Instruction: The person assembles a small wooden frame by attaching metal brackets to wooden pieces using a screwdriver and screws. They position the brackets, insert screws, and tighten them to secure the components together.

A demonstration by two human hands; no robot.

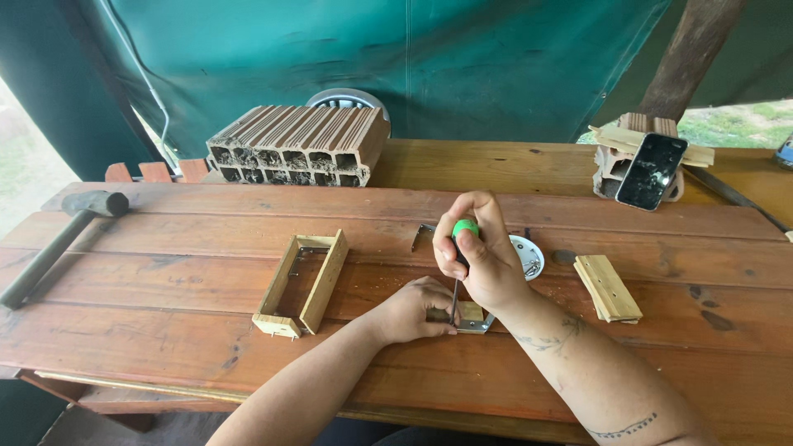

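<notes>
My right hand grips a screwdriver with a green handle, held upright with its shaft pointing down onto a small wooden block that carries a metal corner bracket. My left hand presses down on that block from the left, fingers curled over it. A small rectangular wooden frame lies on the plank table to the left of both hands.
A white dish holding screws and a loose metal bracket sit just behind my hands. Stacked wood slats lie to the right. A hammer rests far left. A hollow clay brick and a phone leaning on a block stand at the back.
</notes>
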